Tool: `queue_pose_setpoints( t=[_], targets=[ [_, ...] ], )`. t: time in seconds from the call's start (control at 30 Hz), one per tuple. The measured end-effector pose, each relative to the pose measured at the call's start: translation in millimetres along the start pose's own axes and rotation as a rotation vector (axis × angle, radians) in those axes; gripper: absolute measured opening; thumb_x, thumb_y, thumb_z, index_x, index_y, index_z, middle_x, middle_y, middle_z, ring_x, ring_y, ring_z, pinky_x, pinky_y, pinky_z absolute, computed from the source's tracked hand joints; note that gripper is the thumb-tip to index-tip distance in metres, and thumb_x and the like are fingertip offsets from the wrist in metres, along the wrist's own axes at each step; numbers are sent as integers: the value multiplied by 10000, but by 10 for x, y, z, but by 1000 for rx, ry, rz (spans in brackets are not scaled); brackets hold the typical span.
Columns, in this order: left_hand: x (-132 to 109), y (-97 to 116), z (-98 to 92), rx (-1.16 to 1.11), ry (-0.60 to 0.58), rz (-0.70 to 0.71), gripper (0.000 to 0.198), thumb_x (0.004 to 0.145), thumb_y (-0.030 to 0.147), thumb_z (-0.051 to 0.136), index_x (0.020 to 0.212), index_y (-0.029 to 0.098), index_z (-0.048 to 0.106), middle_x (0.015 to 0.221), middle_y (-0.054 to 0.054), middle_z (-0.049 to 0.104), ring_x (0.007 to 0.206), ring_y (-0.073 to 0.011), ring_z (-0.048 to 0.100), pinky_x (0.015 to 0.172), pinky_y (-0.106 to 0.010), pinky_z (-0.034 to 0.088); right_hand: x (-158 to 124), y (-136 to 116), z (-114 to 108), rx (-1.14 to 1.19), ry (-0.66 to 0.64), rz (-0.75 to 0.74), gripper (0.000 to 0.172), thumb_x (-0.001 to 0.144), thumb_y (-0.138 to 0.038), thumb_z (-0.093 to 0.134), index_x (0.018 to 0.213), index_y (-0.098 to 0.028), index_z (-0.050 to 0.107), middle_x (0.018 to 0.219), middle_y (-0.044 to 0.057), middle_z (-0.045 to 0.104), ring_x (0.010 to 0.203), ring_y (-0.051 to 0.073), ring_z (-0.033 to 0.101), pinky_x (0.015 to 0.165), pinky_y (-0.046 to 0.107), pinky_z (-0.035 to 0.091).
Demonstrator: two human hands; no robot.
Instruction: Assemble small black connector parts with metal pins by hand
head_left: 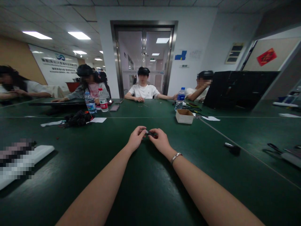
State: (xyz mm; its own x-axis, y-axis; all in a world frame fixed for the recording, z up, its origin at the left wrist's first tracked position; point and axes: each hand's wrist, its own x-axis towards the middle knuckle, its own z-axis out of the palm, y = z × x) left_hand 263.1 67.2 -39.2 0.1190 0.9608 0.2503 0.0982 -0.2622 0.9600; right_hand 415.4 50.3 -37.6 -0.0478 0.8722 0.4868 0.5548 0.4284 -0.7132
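1 dark part [150,134] in left hand [135,138], right hand [161,141]

Green desk [150,188]: small cardboard box [184,116], water bottle [180,99] just behind it. Another bottle [90,103] stands far left, near a black tangle [77,119].

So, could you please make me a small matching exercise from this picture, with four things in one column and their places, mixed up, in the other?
Things:
1. small dark part
2. cardboard box
3. red-label bottle
4. silver bracelet

Places:
A. around the wrist of the right hand
B. standing far left on the table, beside a blue-label bottle
C. pinched between the left hand and the right hand
D. on the table beyond the hands, slightly to the right

Pairs: 1-C, 2-D, 3-B, 4-A
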Motion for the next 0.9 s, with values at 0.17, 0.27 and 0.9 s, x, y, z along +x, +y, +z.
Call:
queue_pose_setpoints(
  t=[0.17, 0.27, 0.9],
  targets=[
    [5, -10, -14, -2, -9, -15, 280, 753, 428, 595, 853, 166, 595, 798, -26, 630, 676, -122, 583, 590, -226, 426, -14, -24, -17, -11, 12, -21, 205, 700, -130, 629, 900, -169, 643, 885, 27, 562, 683, 110, 538, 655, 265, 481],
    [21, -21, -22, 47, 28, -54, 344, 729, 512, 600, 731, 171, 558, 648, 2, 594, 602, -124, 552, 570, -238, 417, -23, -49, -21, -9, 2, -63, 207, 700, -113, 619, 896, -175, 635, 878, 22, 554, 709, 119, 533, 668, 269, 475],
    [38, -50, -118, 122, 12, 83, 268, 723, 429, 630, 781, 168, 607, 755, -12, 621, 724, -142, 568, 711, -269, 439, -36, -92, -10, -2, -25, -75, 207, 723, -103, 619, 919, -167, 637, 886, 30, 545, 718, 124, 536, 672, 274, 470]
  ],
)
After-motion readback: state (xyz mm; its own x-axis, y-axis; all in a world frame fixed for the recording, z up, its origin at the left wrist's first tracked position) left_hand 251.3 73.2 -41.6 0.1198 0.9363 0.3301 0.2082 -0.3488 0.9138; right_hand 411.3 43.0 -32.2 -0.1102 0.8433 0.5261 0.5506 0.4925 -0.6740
